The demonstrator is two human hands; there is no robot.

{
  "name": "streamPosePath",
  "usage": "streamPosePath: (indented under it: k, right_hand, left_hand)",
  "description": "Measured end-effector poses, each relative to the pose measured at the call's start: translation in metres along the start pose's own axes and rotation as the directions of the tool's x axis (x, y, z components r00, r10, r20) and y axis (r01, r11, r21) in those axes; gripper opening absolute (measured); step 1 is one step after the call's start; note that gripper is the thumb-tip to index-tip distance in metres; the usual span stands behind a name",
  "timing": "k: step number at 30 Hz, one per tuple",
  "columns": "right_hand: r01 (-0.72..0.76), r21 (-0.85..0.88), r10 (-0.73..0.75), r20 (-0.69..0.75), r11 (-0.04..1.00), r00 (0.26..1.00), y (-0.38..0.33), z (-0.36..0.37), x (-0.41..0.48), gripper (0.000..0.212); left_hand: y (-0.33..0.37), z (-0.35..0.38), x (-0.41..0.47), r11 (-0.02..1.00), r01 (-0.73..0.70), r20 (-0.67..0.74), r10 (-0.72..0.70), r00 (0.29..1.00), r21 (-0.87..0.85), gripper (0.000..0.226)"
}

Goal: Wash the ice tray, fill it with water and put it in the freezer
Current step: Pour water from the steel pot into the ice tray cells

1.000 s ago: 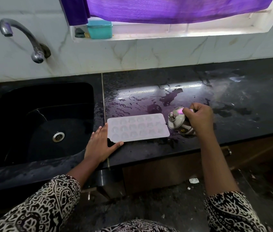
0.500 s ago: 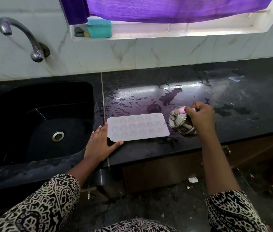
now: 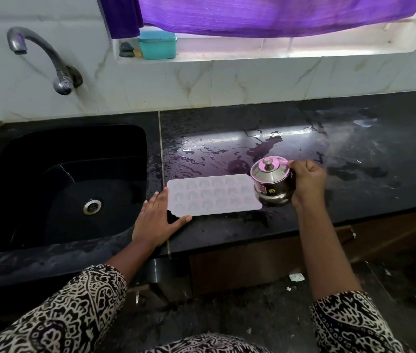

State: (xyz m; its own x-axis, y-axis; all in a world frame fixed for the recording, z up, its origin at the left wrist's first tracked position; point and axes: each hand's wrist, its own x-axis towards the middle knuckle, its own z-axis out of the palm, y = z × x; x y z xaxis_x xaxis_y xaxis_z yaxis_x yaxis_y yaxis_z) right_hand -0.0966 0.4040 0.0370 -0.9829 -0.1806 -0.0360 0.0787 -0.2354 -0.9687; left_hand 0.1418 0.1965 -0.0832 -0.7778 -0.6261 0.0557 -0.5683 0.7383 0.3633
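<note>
My right hand (image 3: 306,184) grips a steel pot (image 3: 272,183) by the ice tray (image 3: 212,194)
The pot leans toward the tray's right end; my left hand (image 3: 158,220) lies flat, fingers straight, against its left end. A hasty pour could overshoot the shallow cavities onto the wet table (image 3: 354,200). Translucent white, 3 rows of rounded cavities, it lies near the table's front edge, beside the sink (image 3: 49,174).

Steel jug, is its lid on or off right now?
On. The knobbed lid sits closed over the steel jug, which the right hand grips at the ice tray's right end.
</note>
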Motion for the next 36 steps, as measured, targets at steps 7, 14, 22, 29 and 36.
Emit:
streamPosePath:
  k: [7,14,22,29,36]
  right_hand:
    - [-0.098,0.073,0.093,0.068,0.992,0.993,0.019,0.04,-0.005,0.03]
    - [-0.238,0.24,0.215,0.119,0.941,0.969,0.02,0.097,0.003,0.03]
    - [-0.35,0.312,0.328,0.122,0.883,0.937,0.034,0.149,0.025,0.031]
    - [-0.439,0.19,0.421,0.127,0.878,0.898,0.069,0.174,0.05,0.026]
    - [-0.473,0.174,0.449,0.161,0.863,0.879,0.093,0.19,0.059,0.025]
  left_hand:
    - [-0.002,0.002,0.0,1.0,0.006,0.01,-0.006,1.0,-0.009,0.116]
    - [-0.001,0.001,0.0,1.0,0.01,0.001,-0.01,1.0,-0.014,0.117]
    - [-0.002,0.001,0.002,0.999,0.007,0.004,-0.007,1.0,-0.047,0.113]
    - [-0.003,0.0,0.004,0.998,0.009,0.004,-0.009,1.0,-0.064,0.109]
    - [-0.003,0.0,0.005,0.999,0.012,0.011,-0.012,1.0,-0.052,0.11]
